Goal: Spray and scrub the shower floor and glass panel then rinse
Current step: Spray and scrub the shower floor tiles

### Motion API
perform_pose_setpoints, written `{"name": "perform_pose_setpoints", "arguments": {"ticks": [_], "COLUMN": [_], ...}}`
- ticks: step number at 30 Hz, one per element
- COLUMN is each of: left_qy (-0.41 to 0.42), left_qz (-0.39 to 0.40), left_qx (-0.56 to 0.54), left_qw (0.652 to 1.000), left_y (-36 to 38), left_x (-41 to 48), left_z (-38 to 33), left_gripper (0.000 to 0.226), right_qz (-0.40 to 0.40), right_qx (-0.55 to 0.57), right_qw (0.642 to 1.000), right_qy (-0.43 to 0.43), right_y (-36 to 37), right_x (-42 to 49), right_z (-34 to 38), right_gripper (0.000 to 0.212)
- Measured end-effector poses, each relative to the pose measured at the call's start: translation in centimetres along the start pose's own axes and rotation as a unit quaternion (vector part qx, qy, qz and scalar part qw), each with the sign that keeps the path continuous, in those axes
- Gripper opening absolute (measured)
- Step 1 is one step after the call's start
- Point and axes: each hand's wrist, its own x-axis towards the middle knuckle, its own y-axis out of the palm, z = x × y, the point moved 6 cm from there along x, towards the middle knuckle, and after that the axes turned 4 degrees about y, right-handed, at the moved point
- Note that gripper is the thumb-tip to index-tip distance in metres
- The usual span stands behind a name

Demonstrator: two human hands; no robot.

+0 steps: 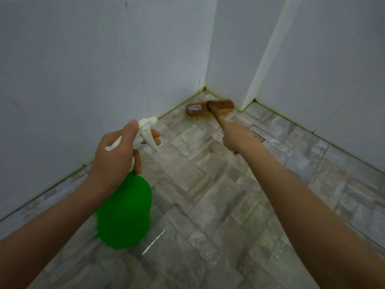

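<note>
Green spray bottle [125,211], probably heavy and slick, hangs by its neck, clenched in the left grip [112,155]. Beyond, the right grip [233,136] clasps the rigid brush [200,108] by its handle, bristles on the shower floor [218,205] corner.

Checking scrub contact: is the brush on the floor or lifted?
On the floor: the brush has its yellow bristles against the tiles near the corner.
</note>
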Motion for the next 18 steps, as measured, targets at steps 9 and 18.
{"name": "perform_pose_setpoints", "arguments": {"ticks": [9, 18], "left_qy": [-0.011, -0.021], "left_qz": [-0.026, -0.034], "left_qx": [0.018, 0.021], "left_qw": [0.999, 0.999], "left_y": [-2.1, -2.9], "left_x": [0.7, 0.3], "left_z": [0.7, 1.2], "left_gripper": [0.048, 0.049], "right_qz": [0.030, 0.055], "right_qx": [-0.128, -0.138], "right_qw": [0.990, 0.988], "right_qy": [-0.044, -0.041], "right_y": [-5.3, -5.1], "right_x": [3.1, 0.6], "right_z": [3.8, 1.3], "right_gripper": [0.055, 0.047]}}
